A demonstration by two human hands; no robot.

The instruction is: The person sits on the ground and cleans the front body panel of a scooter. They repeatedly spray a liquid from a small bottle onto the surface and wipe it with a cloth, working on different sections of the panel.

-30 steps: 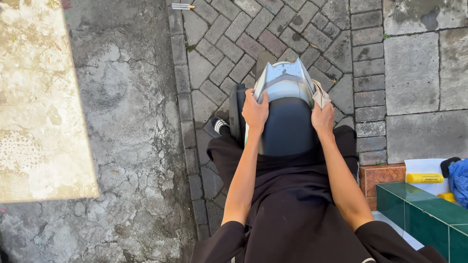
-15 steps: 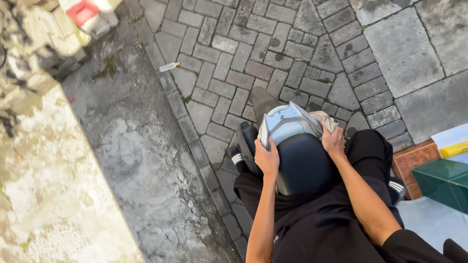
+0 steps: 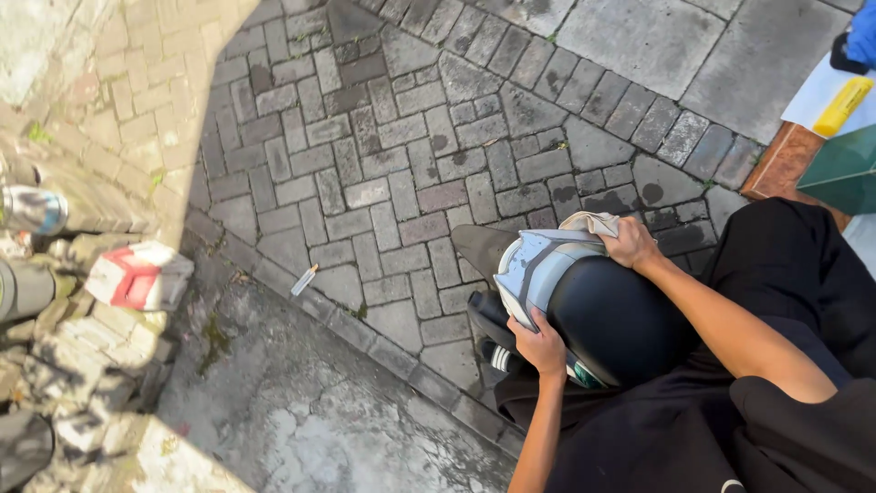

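We look down from our own head at a helmet (image 3: 593,306) resting in our lap, black and glossy with a pale grey panel at the front. Our left hand (image 3: 540,347) grips the helmet's near left rim, fingers curled around the edge. Our right hand (image 3: 630,245) presses a crumpled pale cloth (image 3: 591,222) against the helmet's far top edge, clenched on the cloth.

Compared with a second ago, the helmet now sits further right and is tilted, its grey front turned to the left, and the view has swung left. The left hand has slid lower on the rim, and the right hand with the cloth has moved up to the far edge. We judge that the wiping is now working around the helmet's front trim.

Black trousers (image 3: 785,274) cover our legs. Beneath lies grey brick paving (image 3: 383,164), with a small stub of litter (image 3: 305,279) on it. At left, in harsh sunlight, a red and white carton (image 3: 137,276) lies among stones. At far right stand a green box (image 3: 844,173) and a yellow object (image 3: 841,106).
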